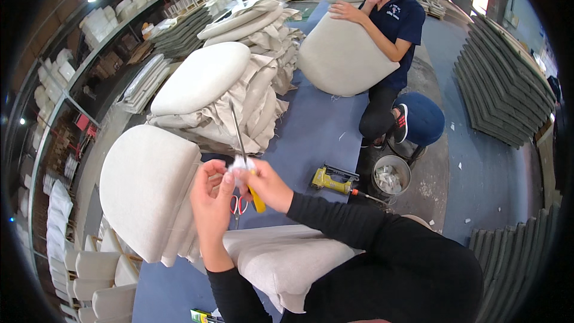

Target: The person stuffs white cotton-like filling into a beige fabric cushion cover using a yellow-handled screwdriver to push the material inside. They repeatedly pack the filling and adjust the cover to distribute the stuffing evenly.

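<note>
My left hand (pixel 212 197) and my right hand (pixel 267 184) meet over a beige upholstered seat cushion (pixel 281 257) lying across my lap. The fingers of both hands pinch a small white fabric scrap (pixel 240 165). My right hand also grips a yellow-handled tool (pixel 258 202) whose long thin metal blade (pixel 237 131) points up and away from me. Red-handled scissors (pixel 238 206) lie just below my hands. A second beige cushion (pixel 146 188) leans at my left, close to my left hand.
A yellow staple gun (pixel 330 180) lies on the blue floor (pixel 317 125) beside a grey bucket (pixel 391 173) of scraps. A co-worker (pixel 391 30) sits on a blue stool (pixel 426 118) holding a cushion (pixel 341 57). Fabric covers (pixel 239 84) are piled ahead, dark foam stacks (pixel 499 84) at right, shelves (pixel 89 54) at left.
</note>
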`<state>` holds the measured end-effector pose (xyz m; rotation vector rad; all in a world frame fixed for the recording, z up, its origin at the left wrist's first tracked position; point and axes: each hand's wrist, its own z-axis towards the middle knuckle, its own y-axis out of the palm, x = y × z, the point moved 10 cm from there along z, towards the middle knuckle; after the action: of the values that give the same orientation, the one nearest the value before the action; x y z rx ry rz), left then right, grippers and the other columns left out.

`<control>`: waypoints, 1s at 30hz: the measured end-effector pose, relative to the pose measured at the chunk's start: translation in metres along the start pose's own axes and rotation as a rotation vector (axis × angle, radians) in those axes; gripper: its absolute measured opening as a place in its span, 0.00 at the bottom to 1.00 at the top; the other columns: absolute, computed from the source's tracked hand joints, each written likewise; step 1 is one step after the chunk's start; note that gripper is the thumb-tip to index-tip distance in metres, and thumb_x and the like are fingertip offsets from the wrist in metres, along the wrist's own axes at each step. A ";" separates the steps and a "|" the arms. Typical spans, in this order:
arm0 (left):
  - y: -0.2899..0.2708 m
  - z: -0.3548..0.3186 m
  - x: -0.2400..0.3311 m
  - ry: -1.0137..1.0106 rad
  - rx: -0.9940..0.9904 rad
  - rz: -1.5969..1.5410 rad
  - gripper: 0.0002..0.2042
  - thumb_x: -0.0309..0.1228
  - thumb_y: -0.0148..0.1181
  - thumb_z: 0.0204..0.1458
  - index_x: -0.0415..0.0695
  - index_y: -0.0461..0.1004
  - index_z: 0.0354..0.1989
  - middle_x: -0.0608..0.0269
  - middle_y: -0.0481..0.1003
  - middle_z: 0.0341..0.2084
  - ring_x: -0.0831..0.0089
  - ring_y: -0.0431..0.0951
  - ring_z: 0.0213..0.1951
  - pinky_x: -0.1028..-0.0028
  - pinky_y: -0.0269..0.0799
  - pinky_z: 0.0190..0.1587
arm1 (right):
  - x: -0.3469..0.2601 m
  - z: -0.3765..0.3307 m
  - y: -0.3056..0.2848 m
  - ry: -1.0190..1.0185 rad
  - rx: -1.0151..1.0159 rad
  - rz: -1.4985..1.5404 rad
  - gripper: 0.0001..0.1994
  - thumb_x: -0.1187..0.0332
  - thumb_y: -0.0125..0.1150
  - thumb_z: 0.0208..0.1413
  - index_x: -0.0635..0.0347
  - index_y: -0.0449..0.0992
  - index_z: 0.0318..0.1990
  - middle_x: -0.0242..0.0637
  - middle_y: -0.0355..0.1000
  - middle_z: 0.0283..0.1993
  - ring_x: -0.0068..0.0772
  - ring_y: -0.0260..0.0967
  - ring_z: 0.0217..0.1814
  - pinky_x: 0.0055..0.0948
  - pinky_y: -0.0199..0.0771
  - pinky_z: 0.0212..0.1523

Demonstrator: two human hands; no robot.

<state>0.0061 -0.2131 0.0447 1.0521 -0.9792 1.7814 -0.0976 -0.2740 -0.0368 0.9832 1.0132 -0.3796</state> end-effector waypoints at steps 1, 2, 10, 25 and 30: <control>0.006 -0.005 0.006 0.078 -0.034 0.081 0.13 0.35 0.63 0.68 0.36 0.80 0.51 0.57 0.84 0.46 0.74 0.81 0.42 0.74 0.76 0.45 | 0.013 -0.003 0.005 -0.039 -0.057 -0.097 0.10 0.64 0.56 0.72 0.63 0.75 0.41 0.30 0.72 0.27 0.23 0.70 0.27 0.28 0.71 0.29; 0.015 -0.009 0.002 0.153 -0.071 0.146 0.14 0.35 0.62 0.68 0.36 0.80 0.52 0.57 0.84 0.46 0.73 0.81 0.43 0.73 0.76 0.45 | 0.027 -0.007 0.008 -0.075 -0.106 -0.208 0.10 0.65 0.56 0.71 0.64 0.75 0.44 0.30 0.73 0.27 0.26 0.71 0.28 0.29 0.72 0.30; -0.004 -0.028 -0.039 -0.069 -0.128 -0.061 0.25 0.42 0.45 0.77 0.31 0.83 0.50 0.50 0.83 0.55 0.63 0.75 0.64 0.62 0.72 0.62 | 0.076 -0.021 0.036 0.214 -0.261 0.036 0.19 0.63 0.55 0.70 0.66 0.73 0.61 0.40 0.77 0.56 0.30 0.71 0.64 0.34 0.70 0.64; -0.036 -0.031 -0.037 0.010 0.103 -0.012 0.04 0.26 0.68 0.62 0.38 0.83 0.41 0.73 0.77 0.21 0.86 0.69 0.22 0.81 0.62 0.25 | 0.009 -0.012 0.023 0.012 0.016 -0.010 0.15 0.56 0.59 0.74 0.60 0.77 0.45 0.30 0.74 0.34 0.17 0.64 0.28 0.22 0.64 0.29; -0.037 -0.028 -0.042 0.057 0.109 0.076 0.05 0.25 0.70 0.60 0.39 0.79 0.34 0.73 0.74 0.19 0.87 0.68 0.22 0.81 0.62 0.25 | 0.004 -0.009 0.016 0.035 0.053 0.035 0.16 0.55 0.60 0.73 0.62 0.76 0.51 0.30 0.75 0.33 0.16 0.64 0.28 0.22 0.63 0.28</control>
<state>0.0447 -0.1856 0.0045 1.0372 -0.9061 1.9350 -0.0899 -0.2569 -0.0334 1.0565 1.0210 -0.3629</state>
